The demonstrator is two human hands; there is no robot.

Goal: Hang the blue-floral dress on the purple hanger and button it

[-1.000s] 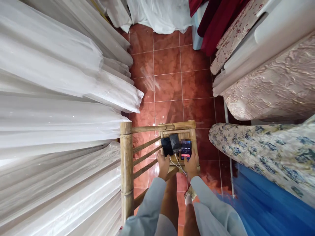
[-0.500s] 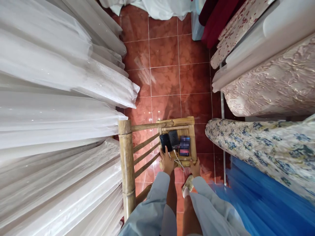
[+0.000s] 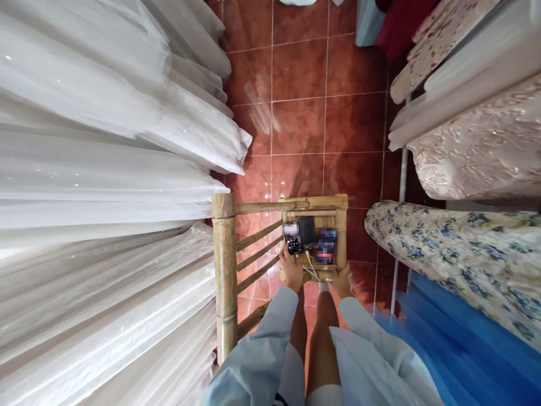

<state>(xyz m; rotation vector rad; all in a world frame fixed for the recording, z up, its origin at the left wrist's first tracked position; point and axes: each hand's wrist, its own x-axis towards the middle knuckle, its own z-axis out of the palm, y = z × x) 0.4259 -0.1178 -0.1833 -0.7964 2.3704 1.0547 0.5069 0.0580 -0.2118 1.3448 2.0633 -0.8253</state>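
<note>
A phone with a lit screen lies at the left of a bamboo chair's seat. My left hand reaches over the seat's front edge, fingers apart, with a fingertip at the phone's lower edge. Beside the phone is a flat black square object, its kind unclear. Farther right, another phone-like device shows a blurred-out screen. A white cable runs over the front edge between my hands. My right hand is closed around the seat's front right corner.
Long white gowns hang along the left, close to the chair's bamboo post. Floral, pink and blue fabrics hang on the right by a metal rail. Red tiles cover the floor, with a bluish bin farther off.
The left phone's screen has gone from dark to lit, and my left finger has drawn back towards its lower edge. The view has shifted, and my foot no longer shows.
</note>
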